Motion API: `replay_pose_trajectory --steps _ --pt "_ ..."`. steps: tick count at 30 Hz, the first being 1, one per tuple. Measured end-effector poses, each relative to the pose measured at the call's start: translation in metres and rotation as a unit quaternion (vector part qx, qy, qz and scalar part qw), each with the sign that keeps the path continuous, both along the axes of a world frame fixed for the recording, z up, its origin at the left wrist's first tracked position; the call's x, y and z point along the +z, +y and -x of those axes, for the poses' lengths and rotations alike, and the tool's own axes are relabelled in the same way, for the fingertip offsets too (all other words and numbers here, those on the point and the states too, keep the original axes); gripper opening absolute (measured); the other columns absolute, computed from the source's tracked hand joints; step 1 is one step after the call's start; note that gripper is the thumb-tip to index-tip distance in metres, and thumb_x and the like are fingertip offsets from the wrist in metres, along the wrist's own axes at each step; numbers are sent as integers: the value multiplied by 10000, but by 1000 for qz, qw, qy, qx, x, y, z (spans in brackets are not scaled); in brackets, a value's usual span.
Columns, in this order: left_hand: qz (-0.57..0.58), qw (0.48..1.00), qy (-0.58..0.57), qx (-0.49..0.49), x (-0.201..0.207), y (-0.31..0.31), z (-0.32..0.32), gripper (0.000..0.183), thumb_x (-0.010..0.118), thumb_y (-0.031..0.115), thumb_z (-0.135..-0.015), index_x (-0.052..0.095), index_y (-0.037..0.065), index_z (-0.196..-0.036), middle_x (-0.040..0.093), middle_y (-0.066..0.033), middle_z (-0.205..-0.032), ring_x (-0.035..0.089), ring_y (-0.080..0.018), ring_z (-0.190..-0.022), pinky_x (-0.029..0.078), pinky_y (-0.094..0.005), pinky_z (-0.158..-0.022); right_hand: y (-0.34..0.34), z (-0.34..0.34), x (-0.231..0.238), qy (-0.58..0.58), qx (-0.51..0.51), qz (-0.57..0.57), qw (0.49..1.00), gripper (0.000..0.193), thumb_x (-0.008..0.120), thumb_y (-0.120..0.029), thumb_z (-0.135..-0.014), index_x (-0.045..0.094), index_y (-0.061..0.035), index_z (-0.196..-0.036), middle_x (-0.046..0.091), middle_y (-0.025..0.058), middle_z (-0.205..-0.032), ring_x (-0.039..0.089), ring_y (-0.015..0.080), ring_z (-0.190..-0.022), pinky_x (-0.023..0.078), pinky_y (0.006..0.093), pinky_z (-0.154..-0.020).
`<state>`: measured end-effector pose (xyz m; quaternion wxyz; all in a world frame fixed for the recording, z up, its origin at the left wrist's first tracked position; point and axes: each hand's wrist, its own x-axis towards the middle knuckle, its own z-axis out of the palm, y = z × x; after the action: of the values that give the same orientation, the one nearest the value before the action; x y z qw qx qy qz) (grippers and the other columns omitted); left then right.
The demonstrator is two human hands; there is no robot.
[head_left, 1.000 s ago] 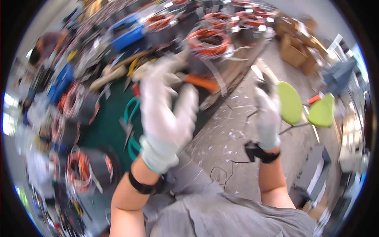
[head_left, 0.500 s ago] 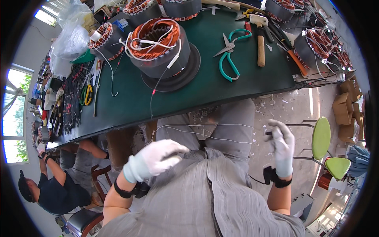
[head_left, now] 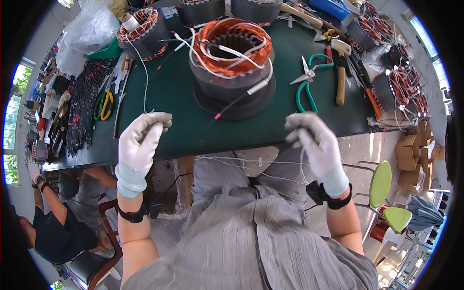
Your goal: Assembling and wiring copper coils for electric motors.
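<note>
My left hand [head_left: 138,151], in a white glove, is above the table's front edge, thumb and fingers pinched together. Whatever may be between them is too small to make out. Just beyond its fingertips lies the hooked end of a white lead [head_left: 146,92]. My right hand [head_left: 316,145], also gloved, has its fingers curled at the table edge, and a thin white cord [head_left: 302,166] hangs from it toward my lap. Between and beyond my hands, a motor stator [head_left: 227,77] with copper windings rests on a round black base [head_left: 268,99]. A white-sleeved lead [head_left: 258,87] droops down its front.
Teal-handled scissors [head_left: 305,82], a hammer [head_left: 341,72] and more stators [head_left: 145,36] lie on the green table [head_left: 169,137]. Yellow-handled scissors [head_left: 107,106] and bundled dark leads [head_left: 82,118] are at left. A co-worker [head_left: 67,220] sits at left; a green stool [head_left: 380,183] stands at right.
Both hands have risen from over my lap to the table edge, the left swinging forward and the right moving slightly inward. The view has shifted, so the stator appears further right.
</note>
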<state>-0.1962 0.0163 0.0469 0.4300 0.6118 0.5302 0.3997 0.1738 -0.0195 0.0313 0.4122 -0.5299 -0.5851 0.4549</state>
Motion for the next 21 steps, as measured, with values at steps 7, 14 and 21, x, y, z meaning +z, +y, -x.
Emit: replay_pose_trajectory --steps 7,14,21 --pt "14 999 10 -32 5 58 -18 276 560 88 -1002 651 -46 -1226 695 -48 -1054 616 -91 -972 483 -253 -898 85 61 52 -414 -4 -351 840 613 841 -124 -737 612 -96 -1305 596 150 -1179 619 324 -1090 528 398 -917" --pt "-172 974 128 -70 -11 81 -50 770 797 247 -843 422 23 -1477 511 -151 -1403 567 -302 -1238 485 -402 -996 119 71 63 -279 -30 -393 876 144 764 -203 -829 733 -69 -869 644 117 -888 684 287 -784 553 368 -721" --pt "-246 954 162 62 6 60 -66 611 766 113 -838 522 2 -1387 585 -166 -1312 593 -289 -1191 489 -393 -957 124 3 40 -109 -94 -203 969 169 638 -114 -902 723 -27 -1019 666 112 -982 664 247 -852 529 324 -776"
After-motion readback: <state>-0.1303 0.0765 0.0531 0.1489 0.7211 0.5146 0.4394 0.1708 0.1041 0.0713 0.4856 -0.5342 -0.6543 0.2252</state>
